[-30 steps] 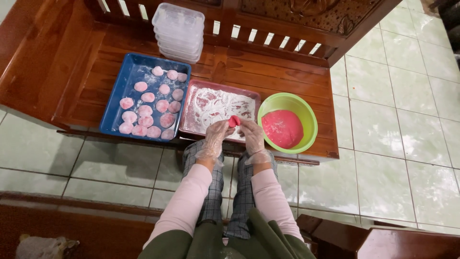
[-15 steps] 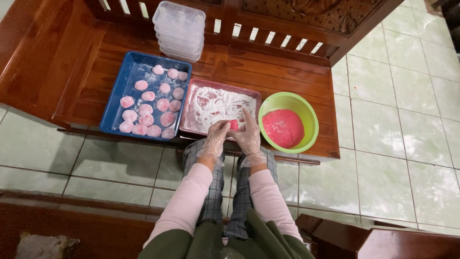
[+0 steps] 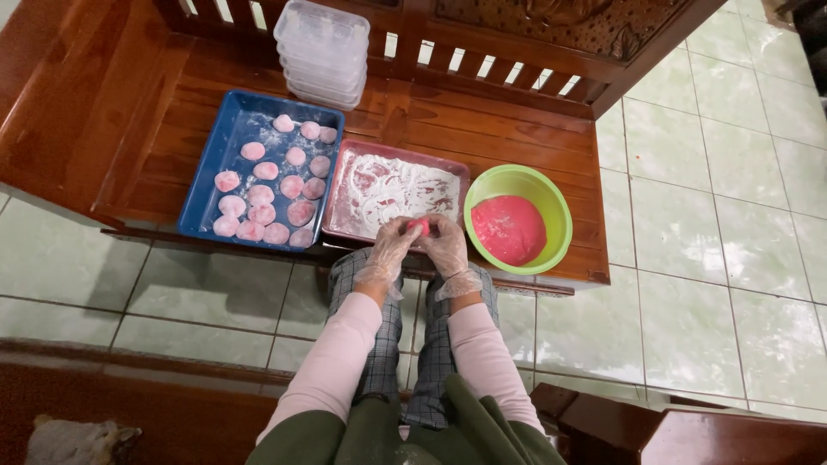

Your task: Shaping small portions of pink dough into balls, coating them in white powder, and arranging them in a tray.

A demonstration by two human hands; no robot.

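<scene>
My left hand (image 3: pixel 389 251) and my right hand (image 3: pixel 445 248), both in clear plastic gloves, meet at the near edge of a pink tray (image 3: pixel 345 226) dusted with white flour. Together they pinch a small pink dough piece (image 3: pixel 419 226) between the fingertips. Right of the tray stands a green bowl (image 3: pixel 554 205) holding a mass of pink dough (image 3: pixel 509 229). On the left, a blue tray (image 3: pixel 209 177) carries several floured pink dough balls (image 3: pixel 274 186).
Everything rests on a wooden bench (image 3: pixel 121 103) with a slatted backrest. A stack of clear plastic containers (image 3: pixel 322 50) stands behind the trays. My knees in plaid trousers (image 3: pixel 405 344) are under the bench edge. Pale tiled floor (image 3: pixel 706 258) lies to the right.
Both hands stayed at the pink tray's near edge, working the pink piece; the right hand's fingers closed more over it. Nothing else moved.
</scene>
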